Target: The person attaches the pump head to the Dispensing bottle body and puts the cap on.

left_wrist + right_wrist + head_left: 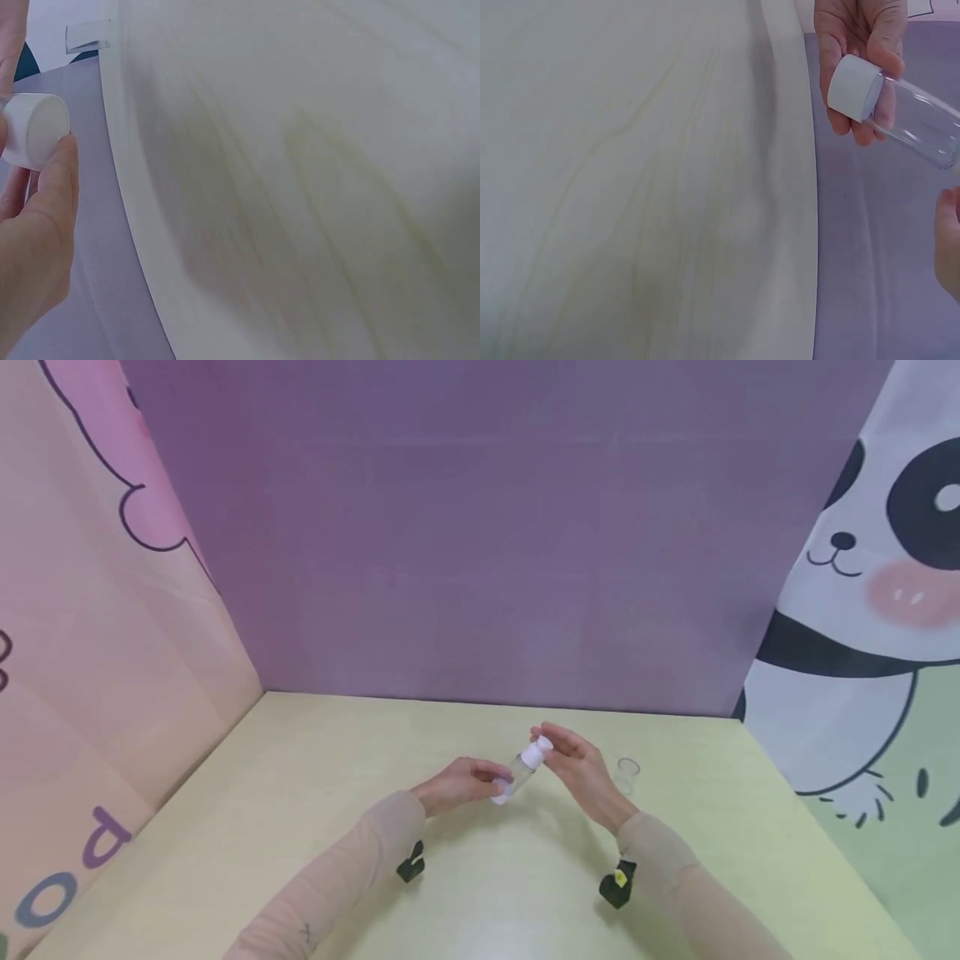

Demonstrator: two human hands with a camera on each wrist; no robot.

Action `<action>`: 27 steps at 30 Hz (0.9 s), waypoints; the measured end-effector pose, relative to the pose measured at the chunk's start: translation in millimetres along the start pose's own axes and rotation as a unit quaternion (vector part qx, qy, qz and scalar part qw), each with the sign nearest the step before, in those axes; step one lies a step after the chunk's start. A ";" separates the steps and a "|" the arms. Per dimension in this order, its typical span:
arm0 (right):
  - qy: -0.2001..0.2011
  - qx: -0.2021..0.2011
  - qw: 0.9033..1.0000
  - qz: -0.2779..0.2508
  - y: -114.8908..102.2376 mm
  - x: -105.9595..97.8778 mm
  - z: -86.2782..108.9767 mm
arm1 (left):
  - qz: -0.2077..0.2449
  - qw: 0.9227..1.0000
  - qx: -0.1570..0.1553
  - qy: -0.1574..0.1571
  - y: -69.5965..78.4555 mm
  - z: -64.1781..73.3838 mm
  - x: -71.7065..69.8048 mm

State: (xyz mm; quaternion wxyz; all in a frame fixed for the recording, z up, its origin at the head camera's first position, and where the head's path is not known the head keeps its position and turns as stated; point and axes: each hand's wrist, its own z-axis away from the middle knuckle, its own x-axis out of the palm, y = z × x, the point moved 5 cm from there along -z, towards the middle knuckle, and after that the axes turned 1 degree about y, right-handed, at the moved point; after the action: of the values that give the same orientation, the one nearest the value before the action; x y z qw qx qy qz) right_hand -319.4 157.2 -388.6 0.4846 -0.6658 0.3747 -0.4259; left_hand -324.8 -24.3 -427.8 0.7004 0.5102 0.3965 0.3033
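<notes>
A clear bottle (922, 120) with a white base (854, 88) and a white pump top (533, 753) is held tilted above the table, its pump end up and to the right. My left hand (467, 782) grips the white base between thumb and fingers; the left wrist view shows the round underside of that base (45, 131). Around the pump end, the fingers and thumb of my right hand (579, 770) come in from the right. Only a little of the right hand (948, 247) shows at the edge of the right wrist view, with the pump out of frame.
A clear cylindrical cap (627, 773) stands on the pale wood-grain table (360, 735) just right of my right hand. A purple panel (480, 543) rises behind the table's far edge, and printed cloth walls flank both sides. Small black devices sit at both wrists.
</notes>
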 end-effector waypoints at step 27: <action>0.036 0.038 0.996 0.075 4.0 -3.2 -0.4 | 0.017 1.000 0.006 -0.012 -0.1 1.3 3.9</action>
State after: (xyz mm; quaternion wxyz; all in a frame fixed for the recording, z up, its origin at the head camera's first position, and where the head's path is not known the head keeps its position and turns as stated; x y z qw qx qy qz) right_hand -321.3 158.9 -393.1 0.5267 -0.6012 0.4244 -0.4255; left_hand -321.7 -21.7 -428.6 0.6970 0.5245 0.3811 0.3064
